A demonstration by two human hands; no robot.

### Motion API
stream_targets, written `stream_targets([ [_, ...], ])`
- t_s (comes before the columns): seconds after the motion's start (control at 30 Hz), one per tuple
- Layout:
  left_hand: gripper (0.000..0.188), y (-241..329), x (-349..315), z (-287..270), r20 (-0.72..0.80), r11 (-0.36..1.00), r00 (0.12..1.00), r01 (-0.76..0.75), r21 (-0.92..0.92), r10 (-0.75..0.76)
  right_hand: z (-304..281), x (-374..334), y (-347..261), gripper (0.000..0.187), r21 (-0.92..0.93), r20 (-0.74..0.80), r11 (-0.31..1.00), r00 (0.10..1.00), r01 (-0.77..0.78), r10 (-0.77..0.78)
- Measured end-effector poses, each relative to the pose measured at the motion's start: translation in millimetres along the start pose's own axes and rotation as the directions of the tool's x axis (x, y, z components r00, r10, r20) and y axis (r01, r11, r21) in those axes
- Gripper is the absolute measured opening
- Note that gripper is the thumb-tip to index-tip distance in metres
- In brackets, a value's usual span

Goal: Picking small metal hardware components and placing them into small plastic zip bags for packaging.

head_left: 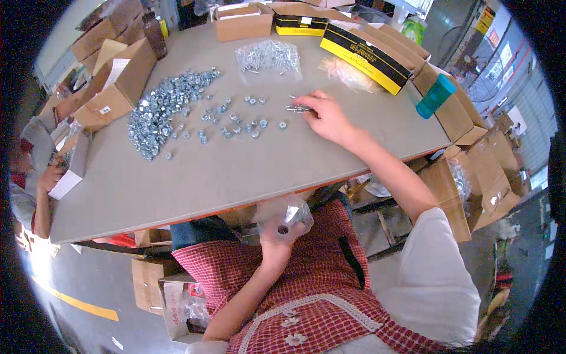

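My left hand is closed around a clear plastic bag, held in front of the table's near edge. A round metal piece with a dark hole shows at the bag. Over the table, my right hand pinches several thin silver screws or pins at its fingertips; their exact kind is too small to tell. Left of that hand, several small round metal fittings lie scattered. Farther left spreads a large heap of the same fittings. An open clear bag of silver screws lies beyond.
Yellow-and-black boxes and brown cartons line the far side of the grey table. A teal cup leans at the right. At the far left another person's hand is at a white box.
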State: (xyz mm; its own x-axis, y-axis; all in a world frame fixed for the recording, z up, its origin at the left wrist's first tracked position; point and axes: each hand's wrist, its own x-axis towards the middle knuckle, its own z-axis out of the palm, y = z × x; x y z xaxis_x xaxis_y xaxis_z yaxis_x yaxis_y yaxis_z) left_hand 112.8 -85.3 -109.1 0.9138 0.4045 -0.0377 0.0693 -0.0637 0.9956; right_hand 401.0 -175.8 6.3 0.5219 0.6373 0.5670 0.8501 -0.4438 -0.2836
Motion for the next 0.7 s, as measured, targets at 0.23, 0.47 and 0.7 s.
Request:
stream_targets([
  [0.23, 0.035, 10, -2, -3, -0.048, 0.999, 0.998, -0.044, 0.019, 0.045, 7, -3, 10, 0.034, 0.088, 0.089, 0.996, 0.995, 0.029, -0.037],
  [0.47, 0.035, -1, -4, -1, -0.038, 0.997, 0.996, -0.079, 0.003, 0.079, -15, -25, -10, 0.033, 0.039, 0.057, 0.999, 0.998, 0.032, -0.034],
  [0.7, 0.038, -1, -2, -4, 0.034, 0.989, 0.999, 0.023, 0.143, -0.028, -16, -44, -25, 0.032, 0.133, 0.046, 0.991, 0.998, 0.032, -0.038],
])
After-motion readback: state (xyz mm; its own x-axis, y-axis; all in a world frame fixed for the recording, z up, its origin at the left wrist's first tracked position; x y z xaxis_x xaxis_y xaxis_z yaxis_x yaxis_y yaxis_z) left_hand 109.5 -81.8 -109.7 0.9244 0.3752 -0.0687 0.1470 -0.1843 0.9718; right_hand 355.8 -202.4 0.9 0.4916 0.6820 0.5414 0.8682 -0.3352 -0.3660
